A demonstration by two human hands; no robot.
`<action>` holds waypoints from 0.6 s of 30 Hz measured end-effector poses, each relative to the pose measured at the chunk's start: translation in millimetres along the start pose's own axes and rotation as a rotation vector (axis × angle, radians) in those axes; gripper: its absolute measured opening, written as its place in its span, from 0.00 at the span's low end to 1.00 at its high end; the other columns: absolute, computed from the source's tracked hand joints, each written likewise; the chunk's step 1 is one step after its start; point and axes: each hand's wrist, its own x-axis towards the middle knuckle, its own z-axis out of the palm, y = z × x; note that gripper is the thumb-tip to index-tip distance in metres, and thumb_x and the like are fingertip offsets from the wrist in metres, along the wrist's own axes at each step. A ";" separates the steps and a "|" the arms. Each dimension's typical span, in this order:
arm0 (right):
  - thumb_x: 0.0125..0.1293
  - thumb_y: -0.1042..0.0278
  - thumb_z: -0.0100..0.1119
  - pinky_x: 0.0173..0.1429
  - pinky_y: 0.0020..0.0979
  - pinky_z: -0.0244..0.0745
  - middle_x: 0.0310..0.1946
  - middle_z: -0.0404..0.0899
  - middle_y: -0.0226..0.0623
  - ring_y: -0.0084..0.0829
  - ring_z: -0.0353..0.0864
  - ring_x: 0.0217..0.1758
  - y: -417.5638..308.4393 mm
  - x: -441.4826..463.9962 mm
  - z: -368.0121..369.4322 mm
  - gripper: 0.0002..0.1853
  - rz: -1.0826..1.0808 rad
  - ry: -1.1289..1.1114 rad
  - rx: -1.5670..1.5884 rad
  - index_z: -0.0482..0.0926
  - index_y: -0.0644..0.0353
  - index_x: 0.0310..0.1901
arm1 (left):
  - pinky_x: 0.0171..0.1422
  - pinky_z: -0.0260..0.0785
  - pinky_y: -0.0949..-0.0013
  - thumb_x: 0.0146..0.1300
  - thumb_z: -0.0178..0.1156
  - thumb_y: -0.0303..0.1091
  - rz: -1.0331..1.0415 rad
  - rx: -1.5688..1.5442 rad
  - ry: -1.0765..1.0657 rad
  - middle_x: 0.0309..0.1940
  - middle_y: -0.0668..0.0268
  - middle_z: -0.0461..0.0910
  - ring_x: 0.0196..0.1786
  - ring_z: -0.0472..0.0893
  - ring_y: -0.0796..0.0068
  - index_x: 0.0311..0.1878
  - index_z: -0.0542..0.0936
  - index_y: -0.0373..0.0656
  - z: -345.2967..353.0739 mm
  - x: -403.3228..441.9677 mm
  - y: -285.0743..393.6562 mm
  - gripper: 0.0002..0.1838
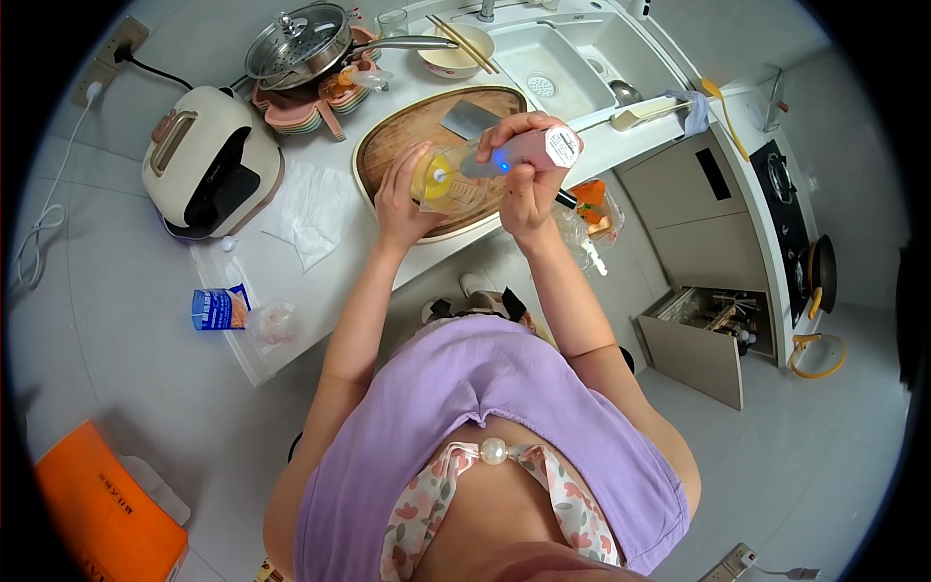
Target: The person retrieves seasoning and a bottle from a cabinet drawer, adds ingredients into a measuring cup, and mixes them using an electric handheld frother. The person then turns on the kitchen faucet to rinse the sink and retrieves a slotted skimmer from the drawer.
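Note:
My right hand (527, 199) is closed around a pink handheld electric mixer (531, 149) with a lit blue light. The mixer points left, into a clear measuring cup (469, 193) with yellow contents (433, 178). Fingers of my left hand (400, 197) wrap the cup's left side. What the mixer's tip looks like inside the cup is hard to make out. Both are over a wooden cutting board (388, 139) with a pale rim. A broad metal blade (467, 118) lies on the board just behind the cup.
At left stand a cream appliance (208, 160) and a lidded pan (301, 50). A bowl (448, 63) with chopsticks is beside the sink (543, 58). White paper (308, 213) and a blue packet (219, 307) lie on the counter. A drawer (693, 359) stands open at right.

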 end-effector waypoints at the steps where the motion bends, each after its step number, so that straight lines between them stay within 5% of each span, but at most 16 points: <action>1: 0.68 0.53 0.53 0.42 0.31 0.70 0.41 0.67 0.46 0.31 0.72 0.34 0.1 0.3 0.2 0.26 -0.003 -0.002 0.000 0.53 0.56 0.57 | 0.62 0.68 0.60 0.33 0.73 0.27 0.000 0.002 -0.001 0.57 0.59 0.74 0.59 0.74 0.56 0.60 0.68 0.42 -0.3 0.1 0.0 0.43; 4: 0.68 0.53 0.53 0.41 0.30 0.70 0.41 0.67 0.45 0.30 0.72 0.35 1.7 -0.1 -0.6 0.26 -0.010 -0.005 -0.011 0.53 0.57 0.58 | 0.63 0.67 0.60 0.32 0.73 0.27 0.000 0.002 -0.002 0.57 0.59 0.74 0.59 0.74 0.56 0.60 0.68 0.42 -0.9 -0.2 0.5 0.43; 13: 0.64 0.78 0.52 0.42 0.30 0.71 0.39 0.68 0.44 0.29 0.73 0.35 1.8 0.7 0.7 0.23 0.050 -0.005 -0.044 0.53 0.58 0.56 | 0.62 0.67 0.61 0.32 0.73 0.26 -0.039 -0.034 0.018 0.57 0.60 0.74 0.59 0.74 0.57 0.59 0.68 0.42 1.3 -3.4 -2.4 0.43; 18: 0.65 0.78 0.51 0.41 0.28 0.70 0.39 0.68 0.43 0.28 0.73 0.34 3.0 2.5 2.1 0.22 0.044 -0.010 -0.057 0.53 0.58 0.55 | 0.60 0.68 0.61 0.30 0.76 0.31 -0.061 -0.044 0.045 0.56 0.62 0.75 0.57 0.75 0.58 0.59 0.69 0.43 1.7 -4.6 -4.2 0.45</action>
